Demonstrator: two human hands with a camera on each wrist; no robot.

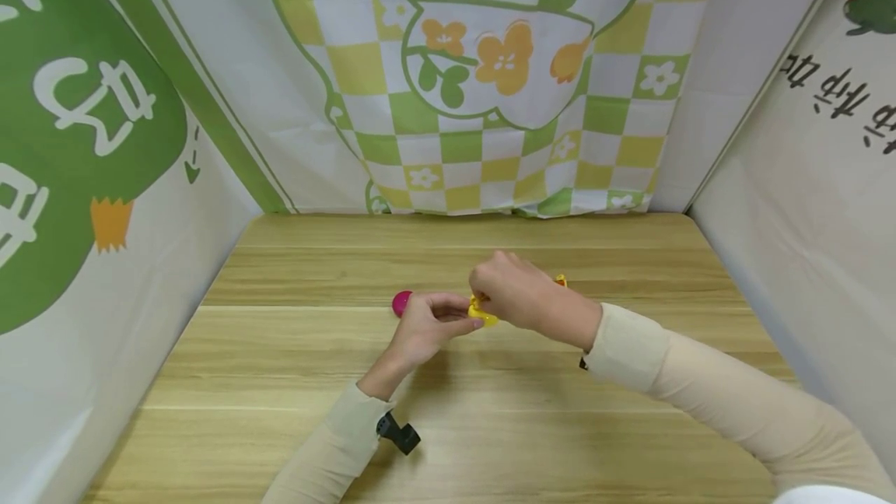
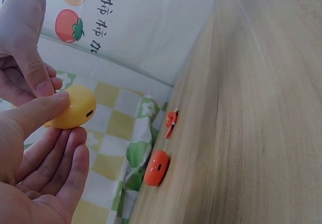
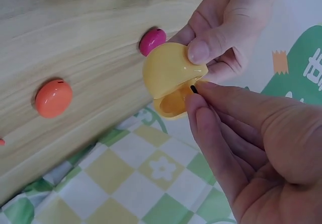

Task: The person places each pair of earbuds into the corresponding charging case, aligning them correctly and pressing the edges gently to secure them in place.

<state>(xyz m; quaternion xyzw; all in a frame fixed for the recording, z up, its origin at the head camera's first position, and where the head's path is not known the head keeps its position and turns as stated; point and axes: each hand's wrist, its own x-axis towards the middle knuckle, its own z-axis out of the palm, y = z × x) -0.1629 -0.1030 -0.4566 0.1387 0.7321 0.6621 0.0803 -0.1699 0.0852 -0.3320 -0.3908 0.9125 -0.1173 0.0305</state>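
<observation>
A yellow earbud charging case (image 1: 484, 316) is raised above the table with its lid open, its hollow visible in the right wrist view. My left hand (image 1: 421, 333) holds it between thumb and fingers; the left wrist view shows the port on its yellow shell (image 2: 80, 105). My right hand (image 1: 521, 294) is at the opening, thumb and fingertips pinching a small earbud, mostly covered by the fingers. Its dark tip (image 3: 193, 89) shows between them, right beside the case's rim.
On the wooden table (image 1: 294, 379) lie a magenta case (image 1: 401, 302), partly behind my left hand, and a closed orange case (image 3: 54, 98). Orange earbuds (image 2: 171, 122) lie past the orange case. Printed cloth walls (image 1: 490, 138) stand at the back and both sides.
</observation>
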